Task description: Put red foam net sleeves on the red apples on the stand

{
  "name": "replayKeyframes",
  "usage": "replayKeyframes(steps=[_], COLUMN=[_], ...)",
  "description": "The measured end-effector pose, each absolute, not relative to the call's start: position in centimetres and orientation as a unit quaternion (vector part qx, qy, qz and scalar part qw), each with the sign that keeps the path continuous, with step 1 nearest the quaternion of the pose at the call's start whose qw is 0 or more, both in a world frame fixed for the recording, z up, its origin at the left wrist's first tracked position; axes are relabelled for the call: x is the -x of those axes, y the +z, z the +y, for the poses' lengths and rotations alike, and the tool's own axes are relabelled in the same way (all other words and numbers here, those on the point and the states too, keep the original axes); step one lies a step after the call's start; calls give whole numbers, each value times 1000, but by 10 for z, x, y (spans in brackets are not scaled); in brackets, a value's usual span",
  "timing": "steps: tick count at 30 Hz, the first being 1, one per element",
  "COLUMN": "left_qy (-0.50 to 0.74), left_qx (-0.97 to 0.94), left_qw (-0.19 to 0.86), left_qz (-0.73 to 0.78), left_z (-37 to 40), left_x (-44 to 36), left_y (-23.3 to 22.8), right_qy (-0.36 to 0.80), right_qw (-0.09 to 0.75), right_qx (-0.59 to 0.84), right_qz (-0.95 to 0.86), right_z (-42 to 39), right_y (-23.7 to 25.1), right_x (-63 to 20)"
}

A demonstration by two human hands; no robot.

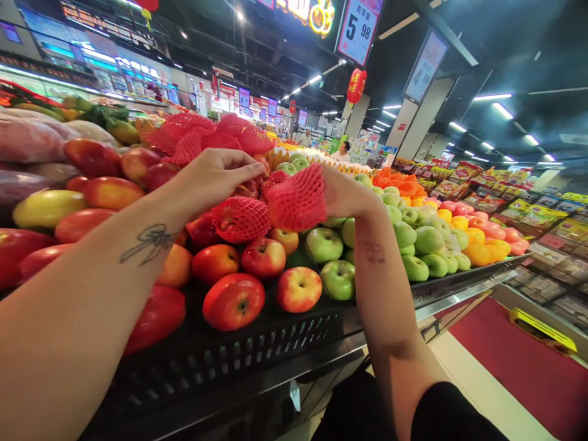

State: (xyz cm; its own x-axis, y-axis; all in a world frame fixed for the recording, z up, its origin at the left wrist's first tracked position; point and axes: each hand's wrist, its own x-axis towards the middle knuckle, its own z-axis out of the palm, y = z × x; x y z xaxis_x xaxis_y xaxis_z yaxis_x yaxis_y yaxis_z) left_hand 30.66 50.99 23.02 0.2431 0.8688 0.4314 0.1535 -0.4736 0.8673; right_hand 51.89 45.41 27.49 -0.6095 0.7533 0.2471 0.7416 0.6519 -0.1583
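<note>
My left hand (pixel 227 171) reaches over the red apples, its fingers bent and the thumb close against them. What lies between those fingertips is hidden. A pink foam fruit net (pixel 297 197) covers the fingers of my right hand (pixel 337 191), which holds it up over the apples. Just below my left hand, another foam net (pixel 241 218) wraps an apple. Bare red apples (pixel 264 256) lie under both hands at the display's front. Several more pink nets (pixel 188 135) are heaped behind my left hand.
Green apples (pixel 340 280) sit beneath my right forearm and spread rightward. Mangoes (pixel 50 208) fill the left side. The black slotted tray edge (pixel 257 349) runs along the front. Packaged snacks (pixel 542 214) stand on racks at the right. A person (pixel 343 149) is far back.
</note>
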Motion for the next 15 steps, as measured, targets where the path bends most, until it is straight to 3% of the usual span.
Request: replayKeyframes(steps=[3,5,10,15], left_qy=[460,443,497,591], left_qx=[-683,-685,-662,-610], left_qw=[479,517,515,493], left_qz=[304,259,223,190], left_z=[509,508,502,496], left_x=[-307,-306,-307,-309], left_y=[229,229,233,239], right_qy=[-42,-79,-143,-90], right_qw=[327,389,356,312], right_qx=[409,414,453,460], right_qz=[-851,-819,-805,-827], right_z=[456,461,472,477], right_y=[271,266,259,260], right_x=[-509,-500,-487,-486])
